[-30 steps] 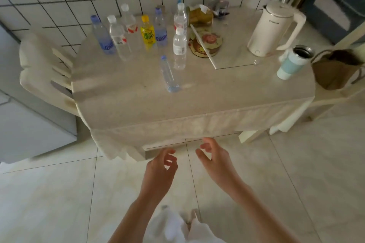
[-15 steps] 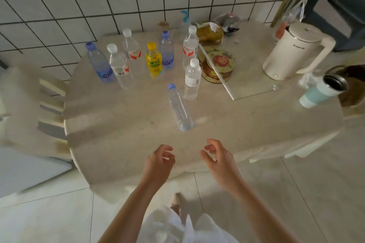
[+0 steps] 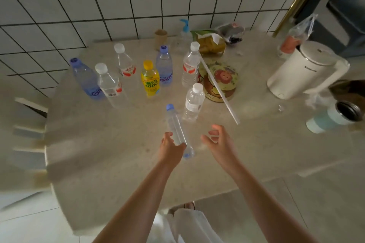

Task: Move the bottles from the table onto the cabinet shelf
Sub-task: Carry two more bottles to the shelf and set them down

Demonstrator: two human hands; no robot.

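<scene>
Several bottles stand on the round beige table [image 3: 110, 150]. Nearest me is a slim clear bottle with a blue cap [image 3: 174, 122]; my left hand [image 3: 170, 150] wraps around its lower part, and its base rests on the table. My right hand [image 3: 219, 142] hovers just right of it, fingers apart and empty. Behind stand a small clear bottle [image 3: 194, 101], a yellow bottle [image 3: 150, 80], a blue bottle [image 3: 86, 80], a white-capped clear bottle [image 3: 109, 86] and others. No cabinet shelf is in view.
A white kettle [image 3: 302, 69] and a pale blue tumbler [image 3: 333, 117] stand at the right. A round tin [image 3: 223, 79] with a white stick [image 3: 219, 89] across it lies behind the bottles. A white chair [image 3: 25, 124] is at the table's left; a tiled wall is behind.
I have stepped up to the table. Both hands moved forward over it, and my left hand went from empty to closing around the slim bottle.
</scene>
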